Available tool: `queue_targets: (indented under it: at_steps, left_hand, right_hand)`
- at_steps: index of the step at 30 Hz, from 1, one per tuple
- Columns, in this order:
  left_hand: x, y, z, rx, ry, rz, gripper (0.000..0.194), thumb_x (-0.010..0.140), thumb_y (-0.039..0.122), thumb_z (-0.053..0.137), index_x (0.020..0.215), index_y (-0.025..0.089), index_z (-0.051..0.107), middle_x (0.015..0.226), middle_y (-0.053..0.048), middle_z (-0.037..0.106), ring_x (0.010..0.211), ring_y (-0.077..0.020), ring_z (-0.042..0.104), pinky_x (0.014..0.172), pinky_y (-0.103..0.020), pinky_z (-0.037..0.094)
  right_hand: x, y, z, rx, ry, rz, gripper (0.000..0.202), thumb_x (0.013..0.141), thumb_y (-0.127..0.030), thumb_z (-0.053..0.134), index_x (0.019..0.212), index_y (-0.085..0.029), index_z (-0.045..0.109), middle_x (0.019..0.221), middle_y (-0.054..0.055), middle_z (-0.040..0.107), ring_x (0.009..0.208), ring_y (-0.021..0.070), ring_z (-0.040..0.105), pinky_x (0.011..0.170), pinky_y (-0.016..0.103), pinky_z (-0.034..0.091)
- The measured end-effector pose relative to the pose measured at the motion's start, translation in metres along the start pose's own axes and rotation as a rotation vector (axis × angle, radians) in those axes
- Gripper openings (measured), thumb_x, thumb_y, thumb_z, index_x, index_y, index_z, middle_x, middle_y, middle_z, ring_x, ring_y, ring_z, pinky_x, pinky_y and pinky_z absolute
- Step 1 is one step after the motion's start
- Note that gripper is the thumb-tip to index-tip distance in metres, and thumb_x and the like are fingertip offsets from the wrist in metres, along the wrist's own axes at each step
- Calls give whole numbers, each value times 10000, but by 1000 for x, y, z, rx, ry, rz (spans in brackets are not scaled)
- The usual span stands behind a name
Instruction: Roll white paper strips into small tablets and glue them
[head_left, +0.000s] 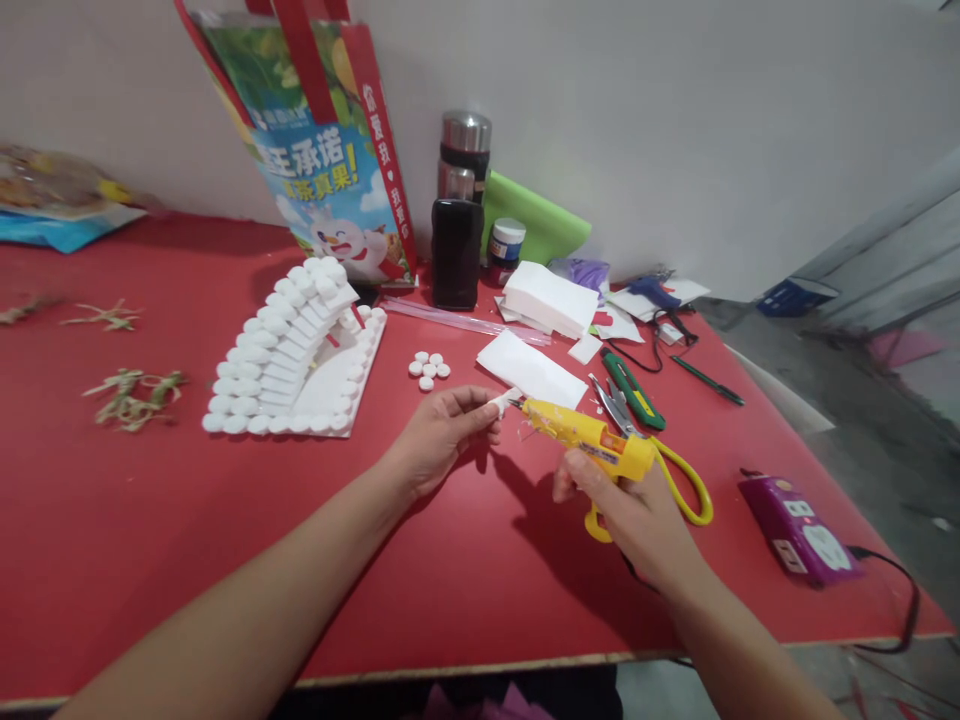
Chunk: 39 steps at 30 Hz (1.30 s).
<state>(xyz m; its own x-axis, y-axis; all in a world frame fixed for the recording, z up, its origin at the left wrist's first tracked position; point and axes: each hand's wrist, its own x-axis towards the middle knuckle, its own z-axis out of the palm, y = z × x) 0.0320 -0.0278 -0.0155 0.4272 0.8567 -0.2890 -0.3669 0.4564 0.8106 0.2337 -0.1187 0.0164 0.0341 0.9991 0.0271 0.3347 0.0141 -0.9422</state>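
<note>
My left hand (450,435) pinches a small white strip (505,400) that looks like paper or card. In my right hand (626,505) is a yellow hot glue gun (574,432), its nozzle at the strip's right end. Just behind the strip lies a folded white sheet (532,368). A little cluster of round white pieces (429,368) sits beyond my left hand. Farther left stands a white model (281,350) with rows of round discs, a curved flight of steps and a flat base.
Scissors (679,475) and a green box cutter (632,388) lie right of the glue gun. A purple power socket (799,530) is near the right edge. At the back stand a phone (457,255), a flask (465,145) and a printed bag (330,150). Dried-grass knots (135,398) lie left.
</note>
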Motion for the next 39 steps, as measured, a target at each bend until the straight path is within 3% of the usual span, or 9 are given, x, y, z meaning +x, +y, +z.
queue_targets:
  at_steps: [4,9,22,39]
  left_hand:
    - [1,-1,-1,-11,-8,3,483,605,399,969,882,133,675,743,-29,678,591,-141,643,470,-235,527]
    - [1,-2,0,6,-23,2,474,617,414,961,865,131,672,716,-36,674,592,-148,639,462,-237,521]
    - [0,-2,0,-6,-27,-1,480,603,414,966,874,142,678,736,-21,669,599,-144,643,477,-242,530]
    - [-1,-2,0,-29,-26,-9,447,632,369,957,883,128,676,749,-26,675,608,-148,669,496,-234,523]
  right_hand:
    - [0,-2,-1,-6,5,-8,367,966,-526,638,873,-199,778,802,60,765,721,191,705,678,288,566]
    - [0,-1,-1,25,26,43,319,935,-502,692,886,-203,792,807,65,790,727,203,740,684,285,590]
    - [3,-6,2,61,39,18,447,965,-510,638,656,-191,687,607,33,695,607,168,692,631,259,550]
    - [-1,-6,6,-50,10,55,535,960,-541,614,547,-207,557,460,14,596,455,156,608,497,266,439]
